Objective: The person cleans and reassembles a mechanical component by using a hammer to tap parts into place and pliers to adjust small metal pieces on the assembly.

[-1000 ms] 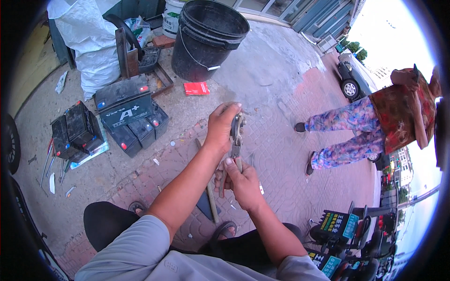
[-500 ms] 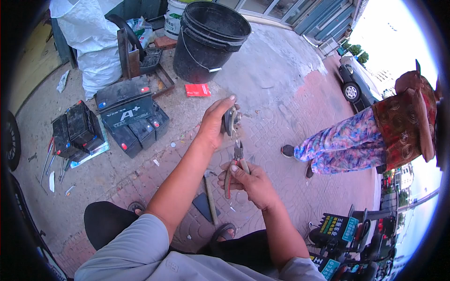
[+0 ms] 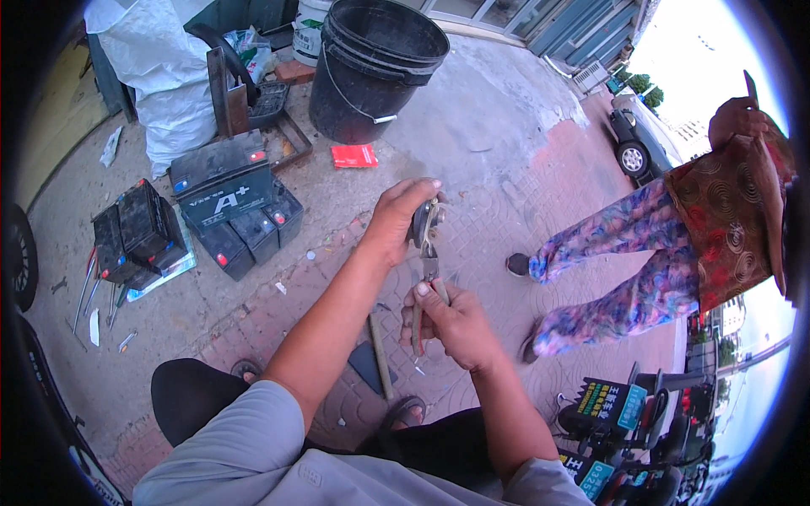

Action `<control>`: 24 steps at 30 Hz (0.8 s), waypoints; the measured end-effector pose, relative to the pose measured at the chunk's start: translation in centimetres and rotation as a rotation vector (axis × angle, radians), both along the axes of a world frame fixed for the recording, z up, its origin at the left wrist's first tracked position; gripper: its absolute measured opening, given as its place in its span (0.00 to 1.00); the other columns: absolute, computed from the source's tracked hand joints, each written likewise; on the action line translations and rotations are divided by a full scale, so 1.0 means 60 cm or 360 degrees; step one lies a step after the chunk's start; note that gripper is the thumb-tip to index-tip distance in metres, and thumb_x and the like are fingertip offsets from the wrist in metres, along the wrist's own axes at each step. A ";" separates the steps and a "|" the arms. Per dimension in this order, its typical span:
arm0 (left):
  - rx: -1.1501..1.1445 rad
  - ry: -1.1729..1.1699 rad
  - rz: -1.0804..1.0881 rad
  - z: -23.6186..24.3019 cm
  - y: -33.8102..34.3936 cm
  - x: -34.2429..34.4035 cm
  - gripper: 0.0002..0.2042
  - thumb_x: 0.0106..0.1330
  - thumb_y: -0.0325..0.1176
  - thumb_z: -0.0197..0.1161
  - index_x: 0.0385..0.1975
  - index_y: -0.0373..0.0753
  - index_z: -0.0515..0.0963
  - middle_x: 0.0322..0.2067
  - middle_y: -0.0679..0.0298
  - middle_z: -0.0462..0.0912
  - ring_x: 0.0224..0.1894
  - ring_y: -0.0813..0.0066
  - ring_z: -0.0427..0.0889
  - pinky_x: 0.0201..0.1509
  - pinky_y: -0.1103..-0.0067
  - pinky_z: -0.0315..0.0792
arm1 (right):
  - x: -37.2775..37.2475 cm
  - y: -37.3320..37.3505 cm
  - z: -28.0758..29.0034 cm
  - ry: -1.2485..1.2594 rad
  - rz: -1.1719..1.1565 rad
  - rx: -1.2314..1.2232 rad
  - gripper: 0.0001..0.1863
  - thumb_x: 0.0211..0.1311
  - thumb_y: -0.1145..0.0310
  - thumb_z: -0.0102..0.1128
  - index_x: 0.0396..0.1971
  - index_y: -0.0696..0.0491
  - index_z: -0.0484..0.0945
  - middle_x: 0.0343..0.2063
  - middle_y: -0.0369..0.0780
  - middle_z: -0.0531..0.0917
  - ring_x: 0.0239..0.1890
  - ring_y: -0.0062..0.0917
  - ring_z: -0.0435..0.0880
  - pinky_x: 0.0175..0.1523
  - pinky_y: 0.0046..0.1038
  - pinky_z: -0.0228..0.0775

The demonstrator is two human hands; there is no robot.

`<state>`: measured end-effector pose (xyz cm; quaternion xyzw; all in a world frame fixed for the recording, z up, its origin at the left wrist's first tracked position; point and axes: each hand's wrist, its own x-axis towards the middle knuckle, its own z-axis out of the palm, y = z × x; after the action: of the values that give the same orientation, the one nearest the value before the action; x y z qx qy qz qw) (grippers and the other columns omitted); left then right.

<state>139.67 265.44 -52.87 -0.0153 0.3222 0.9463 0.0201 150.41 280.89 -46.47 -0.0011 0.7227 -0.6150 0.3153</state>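
Note:
My left hand [image 3: 395,221] is closed round a small round part [image 3: 428,221], dark on one side with bare metal on the other; I cannot tell its exact kind. Red-handled pliers [image 3: 431,266] sit in my right hand [image 3: 458,326], its fingers wrapped about the grips. The jaws point up and meet the lower edge of the round part, or a thin piece hanging from it. What lies between the jaws is too small to make out. Under my hands, a wooden-handled tool [image 3: 380,357] lies by a dark flat piece [image 3: 365,371] on the paving.
Several dark batteries [image 3: 224,201] stand on the ground at left, with loose hand tools [image 3: 87,295] beside them. Behind are a black bucket [image 3: 371,76], a white sack [image 3: 169,93] and a red packet [image 3: 354,156]. A person [image 3: 641,253] walks at right, near parked scooters [image 3: 641,422].
The pliers have risen to the round part, their handles squeezed closer together. My left hand has shifted slightly right, turning the part a little. The person at right has taken a wider stride.

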 end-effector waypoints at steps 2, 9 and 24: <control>-0.0110 0.0064 0.0054 0.003 -0.004 -0.001 0.16 0.66 0.43 0.70 0.41 0.36 0.82 0.30 0.65 0.83 0.28 0.80 0.81 0.26 0.79 0.78 | 0.003 -0.001 -0.006 0.0130 0.0137 0.0022 0.18 0.81 0.58 0.51 0.40 0.59 0.78 0.25 0.40 0.84 0.22 0.23 0.83 0.27 0.26 0.73; -0.0369 0.0073 0.0022 0.012 -0.020 0.008 0.15 0.70 0.41 0.65 0.45 0.34 0.81 0.38 0.61 0.86 0.38 0.74 0.85 0.41 0.77 0.78 | -0.008 0.010 -0.004 0.0127 0.0194 0.0128 0.20 0.82 0.56 0.50 0.36 0.58 0.78 0.20 0.38 0.82 0.19 0.21 0.79 0.26 0.27 0.70; 0.0951 0.0281 -0.0215 -0.129 -0.099 -0.035 0.32 0.70 0.58 0.55 0.61 0.36 0.76 0.59 0.46 0.80 0.61 0.44 0.79 0.60 0.50 0.75 | -0.045 0.027 -0.278 -0.0251 -0.0052 0.0814 0.23 0.74 0.52 0.58 0.42 0.61 0.81 0.35 0.43 0.86 0.31 0.34 0.86 0.37 0.37 0.81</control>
<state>137.60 259.49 -60.62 0.0949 0.0306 0.9933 0.0585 147.71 282.52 -63.15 0.1380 0.8277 -0.4157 0.3508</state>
